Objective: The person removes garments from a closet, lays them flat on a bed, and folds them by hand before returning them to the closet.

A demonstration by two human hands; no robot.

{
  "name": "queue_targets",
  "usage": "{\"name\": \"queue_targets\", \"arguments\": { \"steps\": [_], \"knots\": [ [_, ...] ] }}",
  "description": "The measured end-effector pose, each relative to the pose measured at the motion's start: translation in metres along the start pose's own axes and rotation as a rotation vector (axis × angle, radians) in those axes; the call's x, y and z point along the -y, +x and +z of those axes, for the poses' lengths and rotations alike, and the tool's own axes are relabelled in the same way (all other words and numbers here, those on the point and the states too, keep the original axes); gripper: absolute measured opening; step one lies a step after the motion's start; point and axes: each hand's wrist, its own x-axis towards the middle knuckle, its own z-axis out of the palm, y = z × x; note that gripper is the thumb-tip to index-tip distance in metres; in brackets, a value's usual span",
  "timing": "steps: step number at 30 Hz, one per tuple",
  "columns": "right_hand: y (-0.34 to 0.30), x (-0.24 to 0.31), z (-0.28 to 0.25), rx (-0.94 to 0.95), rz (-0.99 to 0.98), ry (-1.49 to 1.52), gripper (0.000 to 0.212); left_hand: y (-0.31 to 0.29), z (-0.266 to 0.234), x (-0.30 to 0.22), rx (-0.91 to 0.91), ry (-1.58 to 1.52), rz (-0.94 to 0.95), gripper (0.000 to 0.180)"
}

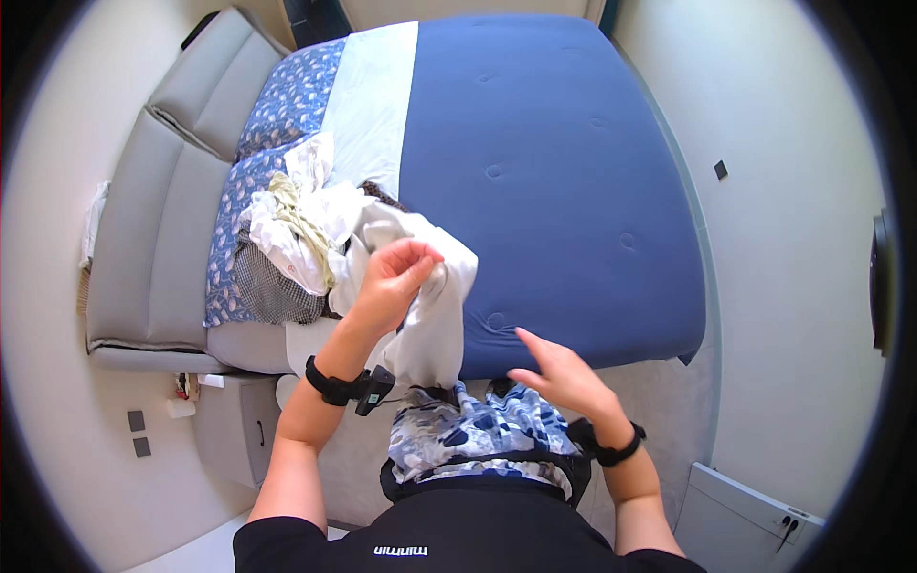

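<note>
A white cloth (435,329) is gathered at the near side of the bed, its upper part over the mattress and its lower part hanging past the edge toward the person. The left hand (390,282) has it pinched between thumb and fingers, and the fabric bunches and droops under that grip. With this hand as the centre of the dial and twelve o'clock pointing away from the person, the right hand (564,382) is at four o'clock, apart from the cloth, fingers loosely spread and nothing in them. At ten o'clock is a heap of clothes (306,224), mostly white with a yellowish piece; it is hard to tell where the cloth ends and the heap begins. A checked garment (277,282) lies at nine o'clock, partly under the whites. The heap leans over a blue patterned pillow (223,224); a second patterned pillow (296,91) lies at eleven, and a pale sheet (368,105) at twelve. The dark blue bedspread (554,172) spreads out around two o'clock. Farther off, a padded grey headboard (143,229) stands between nine and ten, a bedside cabinet (234,425) between seven and eight.
</note>
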Motion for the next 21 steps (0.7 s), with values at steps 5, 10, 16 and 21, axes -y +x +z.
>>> {"name": "queue_targets", "arguments": {
  "steps": [5,10,16,21],
  "knots": [
    [0.034,-0.029,0.009,0.086,0.057,0.316,0.063,0.019,0.085,-0.034,0.07,0.008,0.083,0.011],
    [0.03,-0.085,-0.029,-0.065,0.082,0.201,0.017,0.018,0.104,-0.047,-0.018,0.156,0.115,0.014],
    [-0.016,-0.102,-0.121,-0.591,0.048,0.064,0.005,0.012,0.104,-0.035,0.08,0.472,0.181,0.015],
    [-0.053,-0.075,-0.177,-1.047,0.071,-0.139,0.006,0.019,0.128,-0.025,0.262,1.009,0.229,0.053]
  ]
}}
